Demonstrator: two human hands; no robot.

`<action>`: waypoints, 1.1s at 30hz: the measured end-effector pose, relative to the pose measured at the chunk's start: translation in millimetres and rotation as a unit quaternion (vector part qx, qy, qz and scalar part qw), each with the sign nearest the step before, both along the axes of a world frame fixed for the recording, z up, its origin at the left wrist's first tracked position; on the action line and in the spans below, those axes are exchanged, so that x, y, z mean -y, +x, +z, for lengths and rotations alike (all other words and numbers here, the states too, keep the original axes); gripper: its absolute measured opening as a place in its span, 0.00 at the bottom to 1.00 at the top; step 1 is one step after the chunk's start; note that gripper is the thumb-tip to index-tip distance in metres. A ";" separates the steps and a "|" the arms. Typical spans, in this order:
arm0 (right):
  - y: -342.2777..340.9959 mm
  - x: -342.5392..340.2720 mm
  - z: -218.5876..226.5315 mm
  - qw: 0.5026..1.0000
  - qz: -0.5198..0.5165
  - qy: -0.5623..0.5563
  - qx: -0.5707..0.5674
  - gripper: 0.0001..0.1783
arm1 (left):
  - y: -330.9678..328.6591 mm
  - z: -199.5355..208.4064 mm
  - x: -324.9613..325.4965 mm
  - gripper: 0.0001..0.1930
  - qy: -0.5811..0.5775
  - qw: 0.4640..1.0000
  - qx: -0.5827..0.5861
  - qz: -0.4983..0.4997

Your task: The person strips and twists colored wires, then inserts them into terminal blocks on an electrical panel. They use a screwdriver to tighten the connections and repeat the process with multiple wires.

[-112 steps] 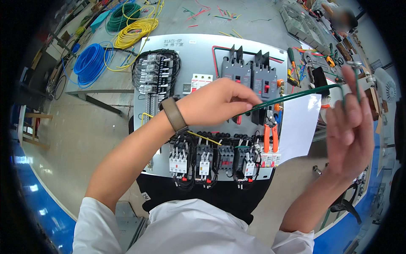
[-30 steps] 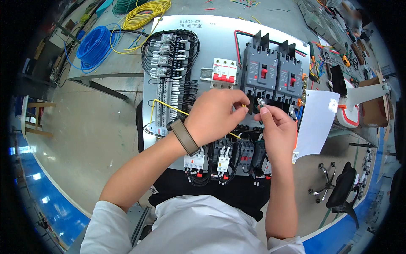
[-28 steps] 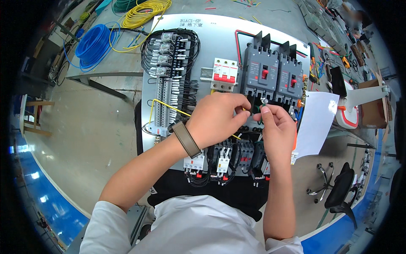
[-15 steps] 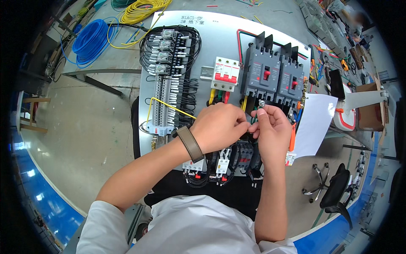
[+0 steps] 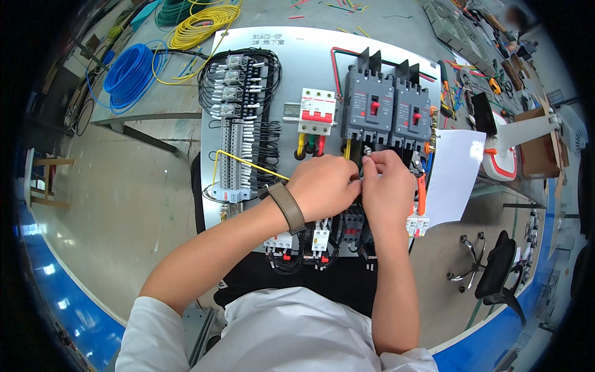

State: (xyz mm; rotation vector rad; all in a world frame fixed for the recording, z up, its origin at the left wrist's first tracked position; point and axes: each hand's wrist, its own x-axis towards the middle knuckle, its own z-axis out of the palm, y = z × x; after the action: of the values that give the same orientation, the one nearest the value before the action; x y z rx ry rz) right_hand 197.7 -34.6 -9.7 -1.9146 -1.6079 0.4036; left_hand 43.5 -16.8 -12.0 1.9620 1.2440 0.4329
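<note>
My right hand [image 5: 387,186] pinches a small silvery bolt [image 5: 367,151] between thumb and fingers, just below the lower edge of a grey circuit breaker [image 5: 368,102] with a red toggle. Close beside it, fingertips nearly meeting, my left hand [image 5: 325,186] is closed with fingers curled; whatever it grips is hidden. A yellow wire [image 5: 251,163] rises from the terminal block [image 5: 232,155] and runs behind my left wrist. More yellow wires [image 5: 347,149] come down from the breaker toward my fingers. Next to that breaker stands a second grey one [image 5: 410,118]. All are mounted on a metal panel [image 5: 291,74].
A white three-pole breaker [image 5: 317,111] sits above my left hand. Relays [image 5: 232,93] with bundled black wires line the panel's left. Blue [image 5: 127,77] and yellow [image 5: 204,28] wire coils lie behind. Paper [image 5: 457,177] and an orange-handled tool [image 5: 422,193] are at the right.
The panel has shifted slightly left in the picture, and the hands with it. My right hand has rolled inward, its fingers closer together around the bolt. The left hand stays curled beside it.
</note>
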 end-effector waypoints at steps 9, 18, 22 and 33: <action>-9.0 -15.1 -0.5 0.997 -0.026 -0.027 0.071 0.08 | 5.9 -1.7 0.4 0.15 0.004 0.999 -0.031 0.038; -14.2 -17.8 -9.8 0.997 -0.062 0.010 0.052 0.09 | -0.2 -16.3 -12.8 0.15 -0.117 0.985 0.059 0.108; -16.4 -18.7 0.7 0.995 -0.088 -0.010 0.043 0.12 | 2.0 -15.4 -11.5 0.16 -0.081 0.993 0.041 0.081; -5.2 -27.8 16.4 0.989 -0.076 -0.096 0.085 0.14 | 1.7 -14.1 -14.0 0.16 -0.152 0.984 0.066 0.066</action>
State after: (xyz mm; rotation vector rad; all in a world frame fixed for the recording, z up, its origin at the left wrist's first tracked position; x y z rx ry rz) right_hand 192.5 -6.9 6.7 -2.2542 -1.5625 0.3513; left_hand 45.2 -2.8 -26.1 1.5763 1.2772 0.4041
